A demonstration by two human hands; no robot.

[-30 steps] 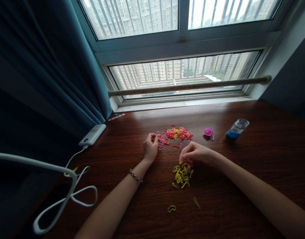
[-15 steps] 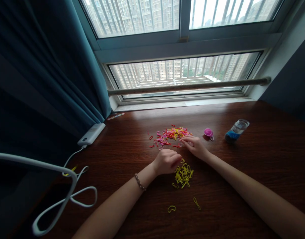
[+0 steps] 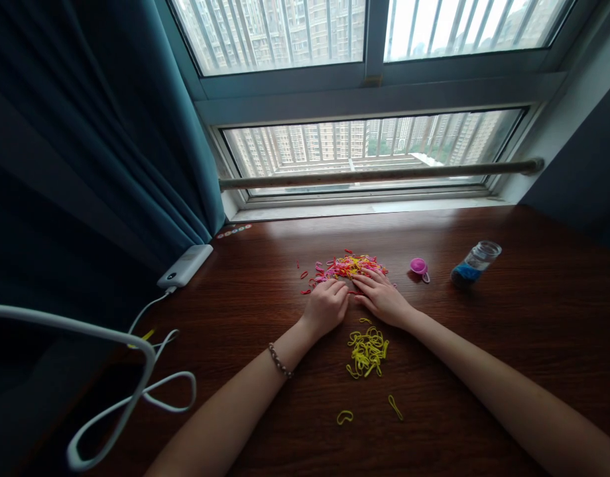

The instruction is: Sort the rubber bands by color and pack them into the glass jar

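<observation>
A mixed pile of small rubber bands (image 3: 342,266), red, pink, orange and yellow, lies on the brown table. My right hand (image 3: 383,299) rests palm down at its right side, fingers spread over the nearest bands. My left hand (image 3: 327,306), with a bracelet (image 3: 279,361) on the wrist, is closed at the pile's near left edge; its curled fingertips are hidden, so what they pinch cannot be seen. Nearer to me, below both hands, sits a heap of yellow rubber bands (image 3: 367,352). Two single yellow bands lie apart from it, a bent one (image 3: 345,417) and a narrow one (image 3: 395,407).
Right of the pile are a small pink cup-shaped piece (image 3: 419,266) and a clear jar (image 3: 477,264) with a blue band. On the left lie a white power bank (image 3: 184,266) and its looping white cable (image 3: 148,371). A window with a rail (image 3: 384,175) backs the table.
My left hand has moved forward from the yellow heap to the mixed pile. My right hand has gone from a pinch to spread fingers on the bands.
</observation>
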